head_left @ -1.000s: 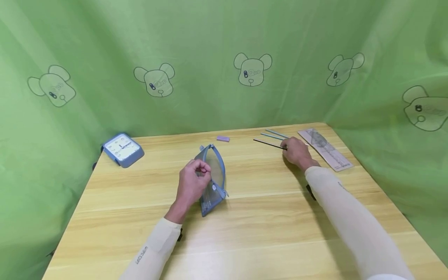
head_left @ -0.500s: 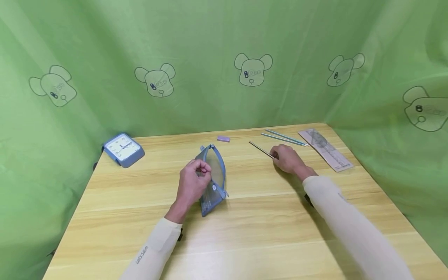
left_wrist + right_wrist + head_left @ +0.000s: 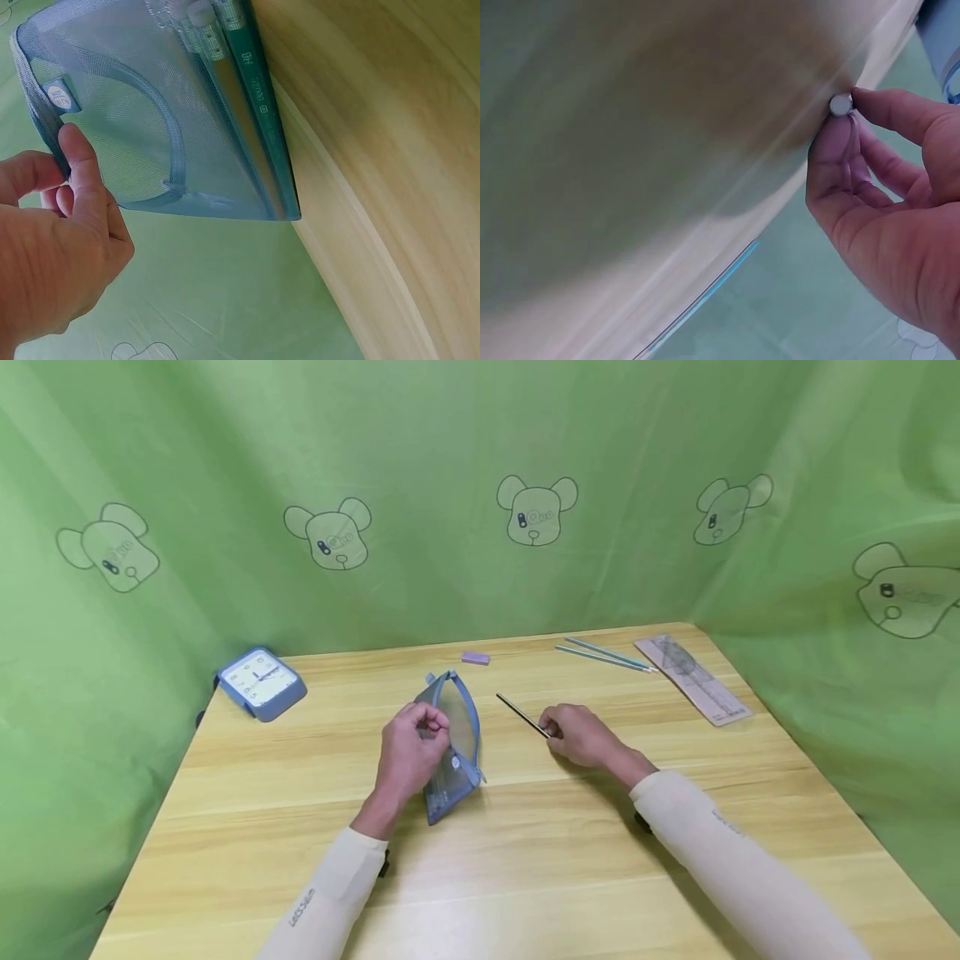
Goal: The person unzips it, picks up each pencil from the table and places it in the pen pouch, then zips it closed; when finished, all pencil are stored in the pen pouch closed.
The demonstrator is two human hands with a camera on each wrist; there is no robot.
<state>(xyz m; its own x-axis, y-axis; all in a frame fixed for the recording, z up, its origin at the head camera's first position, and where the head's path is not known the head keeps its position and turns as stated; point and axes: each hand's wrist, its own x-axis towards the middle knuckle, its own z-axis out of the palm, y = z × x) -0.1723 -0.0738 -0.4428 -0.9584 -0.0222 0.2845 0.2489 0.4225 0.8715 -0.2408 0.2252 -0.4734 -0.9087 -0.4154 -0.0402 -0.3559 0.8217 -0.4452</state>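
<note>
My left hand [image 3: 408,752] pinches the zippered rim of a blue mesh pencil pouch [image 3: 452,793], whose mouth gapes toward the right. Through the mesh in the left wrist view, several pencils [image 3: 259,112] with eraser ends lie along the bottom, one of them green. To the right of the pouch, my right hand [image 3: 588,737] grips a dark pencil [image 3: 516,710] between thumb and fingers. Its far end points up and left, toward the pouch. A round whitish pencil end [image 3: 841,105] shows at the fingertips in the right wrist view.
Two blue-green pencils [image 3: 603,657] lie at the back right, beside a packaged ruler set [image 3: 693,681]. A purple eraser [image 3: 476,658] rests behind the pouch. At the back left stands a blue clock [image 3: 262,683]. Green curtain [image 3: 420,585] closes off the table's back and sides.
My right hand has carried the dark pencil left and toward me, away from the two blue-green pencils and closer to the pouch. The left hand keeps its hold on the pouch.
</note>
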